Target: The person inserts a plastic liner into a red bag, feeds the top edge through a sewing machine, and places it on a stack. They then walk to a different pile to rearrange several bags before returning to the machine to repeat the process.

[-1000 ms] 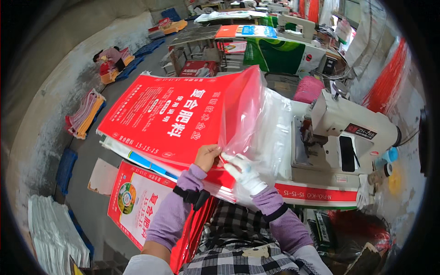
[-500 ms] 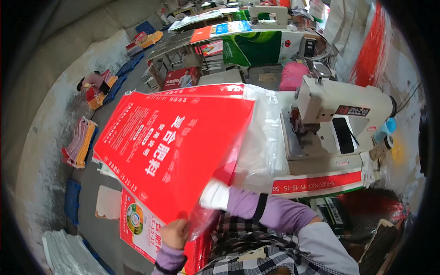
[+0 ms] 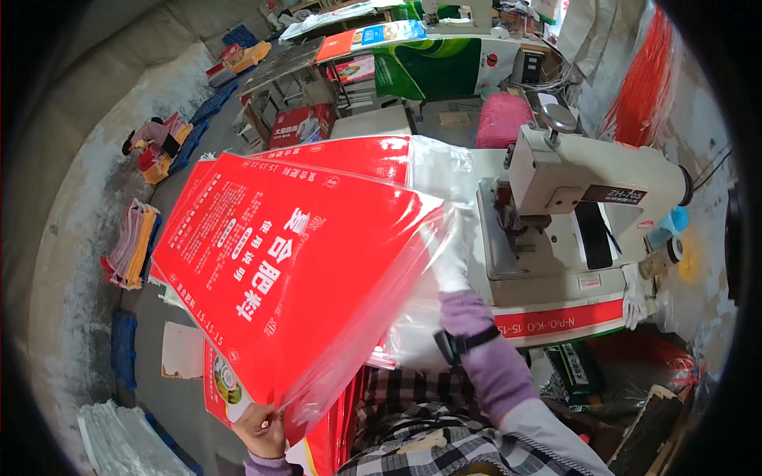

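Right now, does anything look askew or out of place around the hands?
Yes. The top red bag sits askew over the red bag beneath, perhaps only because the left hand grips its near corner. A black phone-like slab also lies under the arm of the sewing machine, an odd resting place.

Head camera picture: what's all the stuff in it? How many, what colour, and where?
Top bag: one, red with white print, middle
Bags underneath: can't count, red, behind and under it
Near sewing machine: one, cream, right
Phone-like slab: one, black, beneath the machine's arm
Bundle: one, pink, behind the machine
Hanging strands: one bunch, red, upper right
Green sheet: one, mostly green, far table's front
Sheet stack: one, whitish, lower left
Far clutter: too small to count
Apron: one, black-and-white checks, bottom
Sleeves: two, purple, bottom
Left hand: one, bare, holding top bag's near corner
Right hand: one, white-gloved, at its clear right edge
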The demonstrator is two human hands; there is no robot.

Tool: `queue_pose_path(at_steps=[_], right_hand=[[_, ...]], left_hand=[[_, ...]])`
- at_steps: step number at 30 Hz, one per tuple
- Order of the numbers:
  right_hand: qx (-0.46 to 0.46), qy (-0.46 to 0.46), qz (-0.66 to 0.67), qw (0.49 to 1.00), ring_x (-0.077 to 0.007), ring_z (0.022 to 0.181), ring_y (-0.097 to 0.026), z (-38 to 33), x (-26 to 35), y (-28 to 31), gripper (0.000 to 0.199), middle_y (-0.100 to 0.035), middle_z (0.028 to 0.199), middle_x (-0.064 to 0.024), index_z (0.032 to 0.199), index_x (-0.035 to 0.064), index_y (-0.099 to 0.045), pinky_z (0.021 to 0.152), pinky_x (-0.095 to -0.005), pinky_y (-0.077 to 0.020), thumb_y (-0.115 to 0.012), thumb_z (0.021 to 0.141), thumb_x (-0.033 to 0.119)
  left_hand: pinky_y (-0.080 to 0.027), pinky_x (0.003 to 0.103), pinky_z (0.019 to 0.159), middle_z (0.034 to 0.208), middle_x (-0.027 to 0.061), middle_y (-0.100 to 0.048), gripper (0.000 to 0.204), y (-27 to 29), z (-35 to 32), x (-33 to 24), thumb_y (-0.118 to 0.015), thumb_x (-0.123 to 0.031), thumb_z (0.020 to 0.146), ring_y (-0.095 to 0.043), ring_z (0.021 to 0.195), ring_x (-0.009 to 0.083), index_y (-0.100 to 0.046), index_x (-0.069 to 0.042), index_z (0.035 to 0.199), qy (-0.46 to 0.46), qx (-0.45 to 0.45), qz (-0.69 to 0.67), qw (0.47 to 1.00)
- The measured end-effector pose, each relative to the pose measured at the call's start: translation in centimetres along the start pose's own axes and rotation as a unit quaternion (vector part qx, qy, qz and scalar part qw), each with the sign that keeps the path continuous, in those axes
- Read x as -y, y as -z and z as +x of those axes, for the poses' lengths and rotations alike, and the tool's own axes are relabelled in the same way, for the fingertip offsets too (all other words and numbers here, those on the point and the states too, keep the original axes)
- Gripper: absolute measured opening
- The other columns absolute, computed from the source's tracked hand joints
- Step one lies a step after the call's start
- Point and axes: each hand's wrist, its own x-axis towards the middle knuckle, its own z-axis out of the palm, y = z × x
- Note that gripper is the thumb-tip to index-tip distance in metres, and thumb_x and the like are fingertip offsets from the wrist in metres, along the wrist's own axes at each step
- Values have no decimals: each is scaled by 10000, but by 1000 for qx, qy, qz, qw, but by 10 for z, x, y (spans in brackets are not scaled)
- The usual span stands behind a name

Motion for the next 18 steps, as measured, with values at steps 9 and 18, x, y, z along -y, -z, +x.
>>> queue_pose_path(at_steps=[9, 18], right_hand=[[13, 389, -41, 920, -260, 1015, -619, 28, -2, 61, 317, -649, 1064, -147, 1085, -2, -640, 871, -327, -508, -714, 787, 78], [239, 196, -205, 929, -221, 820, -657, 63, 16, 47, 285, -660, 846, -127, 917, 34, -673, 732, -371, -502, -694, 770, 277]], left_hand=[[-421, 263, 526, 641, 63, -590, 229, 0, 14, 5, -769, -57, 753, -541, 599, 97, -575, 32, 835, 82, -10, -46, 996], [-412, 324, 438, 550, 87, -522, 264, 31, 5, 30, -678, -100, 755, -541, 457, 272, -661, -131, 1017, -193, 186, 242, 932]])
